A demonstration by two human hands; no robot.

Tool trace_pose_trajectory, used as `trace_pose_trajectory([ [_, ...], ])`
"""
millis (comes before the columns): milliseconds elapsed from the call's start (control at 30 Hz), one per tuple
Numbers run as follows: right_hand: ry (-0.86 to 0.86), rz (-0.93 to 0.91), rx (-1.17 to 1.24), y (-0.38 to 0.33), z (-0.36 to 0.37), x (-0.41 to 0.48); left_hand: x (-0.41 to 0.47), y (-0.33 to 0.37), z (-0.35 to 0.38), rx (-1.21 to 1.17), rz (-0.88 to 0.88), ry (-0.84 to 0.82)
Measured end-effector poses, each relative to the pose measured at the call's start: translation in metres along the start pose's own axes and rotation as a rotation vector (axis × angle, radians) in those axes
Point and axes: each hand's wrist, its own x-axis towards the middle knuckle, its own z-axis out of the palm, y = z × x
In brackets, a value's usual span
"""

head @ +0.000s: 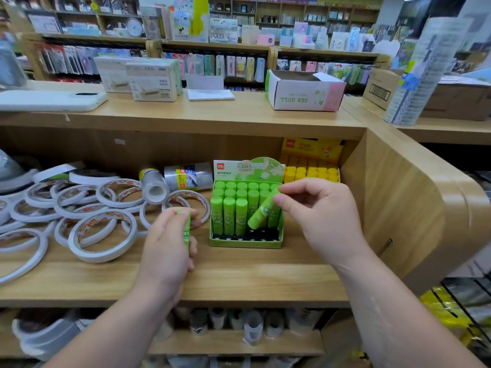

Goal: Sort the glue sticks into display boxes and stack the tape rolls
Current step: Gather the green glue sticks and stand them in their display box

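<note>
At the right end of the shelf (239, 277), the right hand (318, 216) pinches a tilted green glue stick (261, 212) over the green display box (247, 243), left hand (170, 243) clenched on another; next: upright it, seat in an empty front hole; tape rolls (101, 235) unstacked.

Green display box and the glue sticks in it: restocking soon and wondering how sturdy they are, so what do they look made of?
Green display box: looks like thin printed cardboard, matte, with folded edges. Glue sticks: apparently smooth plastic tubes with a slight sheen and printed labels.

Glue stick (187, 229) half-hidden within left hand (166, 251); lower-shelf rolls (252, 325) blurred.
</note>
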Motion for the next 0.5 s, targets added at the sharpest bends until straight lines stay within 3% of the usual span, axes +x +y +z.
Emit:
trace_pose_trajectory([
  [200, -0.034, -0.241, -0.253, 0.007, 0.018, 0.008, 0.007, -0.009, -0.002, 0.180, 0.038, -0.102],
  [500, -0.066, -0.392, -0.493, 0.016, 0.030, 0.004, 0.002, -0.011, -0.015, -0.052, -0.020, -0.120],
])
